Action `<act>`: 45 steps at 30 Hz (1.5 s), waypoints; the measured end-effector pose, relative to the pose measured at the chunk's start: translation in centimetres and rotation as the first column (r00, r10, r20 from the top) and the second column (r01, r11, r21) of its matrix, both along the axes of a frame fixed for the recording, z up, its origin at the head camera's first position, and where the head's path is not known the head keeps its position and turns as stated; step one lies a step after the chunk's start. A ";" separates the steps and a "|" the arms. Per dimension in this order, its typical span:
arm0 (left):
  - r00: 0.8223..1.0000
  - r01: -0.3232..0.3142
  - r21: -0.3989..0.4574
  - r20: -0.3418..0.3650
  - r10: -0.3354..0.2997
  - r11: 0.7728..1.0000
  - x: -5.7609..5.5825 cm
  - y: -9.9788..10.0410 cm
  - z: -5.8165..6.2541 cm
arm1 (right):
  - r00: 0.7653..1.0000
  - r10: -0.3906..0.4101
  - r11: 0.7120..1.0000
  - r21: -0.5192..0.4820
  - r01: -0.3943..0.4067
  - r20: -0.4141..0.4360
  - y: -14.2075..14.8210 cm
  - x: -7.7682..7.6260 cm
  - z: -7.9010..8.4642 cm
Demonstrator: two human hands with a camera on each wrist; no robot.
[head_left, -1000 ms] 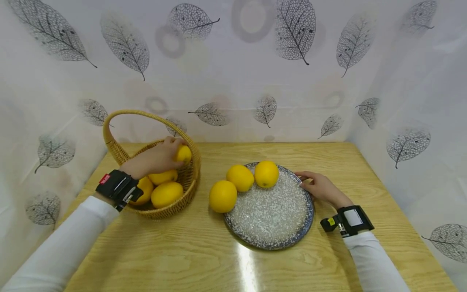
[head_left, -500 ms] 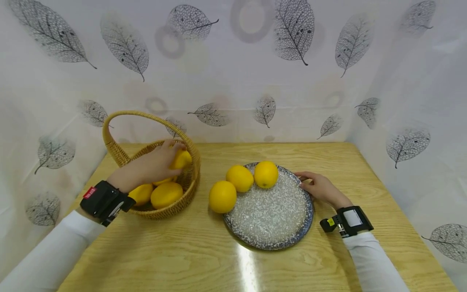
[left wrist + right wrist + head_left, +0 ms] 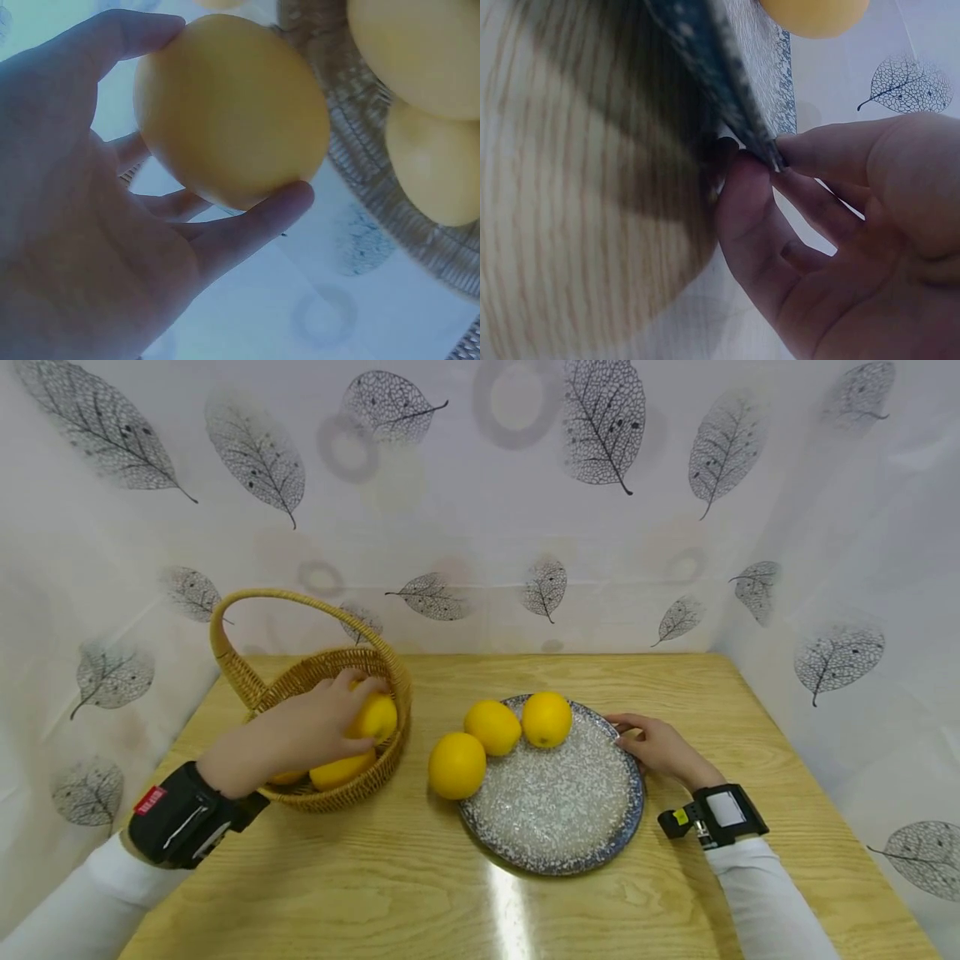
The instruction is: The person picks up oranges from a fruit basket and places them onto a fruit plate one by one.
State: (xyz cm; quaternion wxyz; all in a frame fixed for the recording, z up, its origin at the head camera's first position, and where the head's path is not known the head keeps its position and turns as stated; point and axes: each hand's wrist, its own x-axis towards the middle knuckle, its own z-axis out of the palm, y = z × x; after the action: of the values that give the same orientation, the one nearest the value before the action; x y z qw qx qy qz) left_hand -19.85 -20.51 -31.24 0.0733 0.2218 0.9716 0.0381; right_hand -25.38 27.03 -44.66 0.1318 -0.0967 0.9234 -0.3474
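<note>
My left hand (image 3: 311, 722) holds a yellow lemon (image 3: 232, 112) between curled fingers and thumb, over the wicker basket (image 3: 397, 752) in the head view. Below it, another lemon (image 3: 341, 772) lies in the basket, partly covered by the hand. On the right, my right hand (image 3: 663, 750) pinches the rim of a speckled grey plate (image 3: 562, 810) with a dark blue edge. In the right wrist view the thumb is on the plate's upper side and a finger is beneath the rim. Two lemons, one back lemon (image 3: 547, 719) and one middle lemon (image 3: 492, 727), sit on the plate's far left part.
A third lemon (image 3: 457, 766) is at the plate's left rim, overlapping it. The basket's tall handle (image 3: 300, 599) arches over its left and back. A leaf-patterned curtain (image 3: 480, 510) encloses the wooden table (image 3: 375, 877) at the back and sides.
My left hand has drawn back toward me with the lemon, from the far side of the basket to its middle. My right hand and the plate have stayed put.
</note>
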 end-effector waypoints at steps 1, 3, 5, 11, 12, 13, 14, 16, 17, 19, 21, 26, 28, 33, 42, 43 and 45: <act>1.000 0.004 0.005 0.002 -0.004 1.000 0.3 0.2 0.0 | 1.000 0.000 1.000 0.002 0.000 -0.002 0.0 0.0 0.0; 1.000 0.018 0.008 -0.001 -0.018 1.000 0.9 0.5 0.1 | 1.000 0.000 1.000 0.009 0.000 -0.005 0.1 0.0 0.0; 0.999 0.033 0.020 -0.009 -0.033 0.999 1.4 0.8 0.2 | 1.000 -0.002 1.000 0.012 0.002 -0.007 0.1 0.0 0.0; 0.993 0.104 0.047 -0.065 -0.101 0.993 2.4 2.1 0.3 | 1.000 -0.006 1.000 0.009 0.006 -0.003 0.1 -0.1 -0.1; 0.991 0.118 0.049 -0.068 -0.115 0.992 2.5 2.3 0.3 | 1.000 -0.005 1.000 0.007 0.005 -0.003 0.1 -0.1 -0.1; 0.989 0.134 0.049 -0.068 -0.130 0.990 2.7 2.6 0.3 | 1.000 -0.002 1.000 0.006 0.002 -0.004 0.1 -0.1 -0.1; 0.988 0.146 0.053 -0.065 -0.143 0.988 2.8 2.9 0.4 | 1.000 -0.001 1.000 0.006 0.001 -0.005 0.1 -0.1 -0.1; 0.984 0.171 0.055 -0.058 -0.168 0.984 3.1 3.4 0.4 | 1.000 0.001 1.000 0.003 -0.001 -0.006 0.1 -0.1 -0.2; 0.983 0.179 0.057 -0.054 -0.176 0.982 3.3 3.7 0.5 | 1.000 0.003 1.000 0.002 -0.003 -0.007 0.1 -0.1 -0.2; 0.980 0.194 0.052 -0.055 -0.192 0.980 3.5 4.3 0.5 | 1.000 0.005 1.000 0.000 -0.005 -0.009 0.1 -0.2 -0.2; 0.978 0.203 0.055 -0.050 -0.200 0.978 3.7 4.9 0.4 | 1.000 0.008 1.000 -0.006 -0.008 -0.010 0.1 -0.2 -0.2; 0.965 0.260 0.069 -0.042 -0.258 0.963 4.1 6.6 0.2 | 1.000 0.010 1.000 -0.014 -0.010 -0.013 0.2 -0.2 -0.2; 0.956 0.294 0.074 -0.044 -0.291 0.953 4.1 7.3 -0.1 | 1.000 0.008 1.000 -0.011 -0.008 -0.013 0.2 -0.2 -0.2; 0.931 0.365 0.088 -0.019 -0.365 0.927 3.8 9.0 -1.1 | 1.000 0.005 1.000 -0.008 -0.005 -0.004 0.1 -0.1 -0.3; 0.878 0.478 0.057 -0.040 -0.476 0.877 3.5 11.0 -3.1 | 1.000 -0.007 1.000 -0.007 0.007 0.007 0.0 -0.1 -0.3; 0.874 0.486 0.050 -0.043 -0.484 0.873 3.4 11.1 -3.3 | 1.000 -0.007 1.000 -0.006 0.007 0.007 0.0 -0.1 -0.3; 0.864 0.503 0.042 -0.045 -0.502 0.863 3.4 11.4 -3.7 | 1.000 -0.008 1.000 -0.006 0.008 0.008 0.0 -0.1 -0.3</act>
State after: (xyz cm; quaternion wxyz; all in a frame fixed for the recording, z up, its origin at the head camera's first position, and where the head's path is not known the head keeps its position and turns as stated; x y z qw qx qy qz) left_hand -16.44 -9.12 -34.90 0.0589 0.4695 0.8800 0.0397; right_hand -25.50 27.06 -44.95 0.1338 -0.0920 0.9222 -0.3510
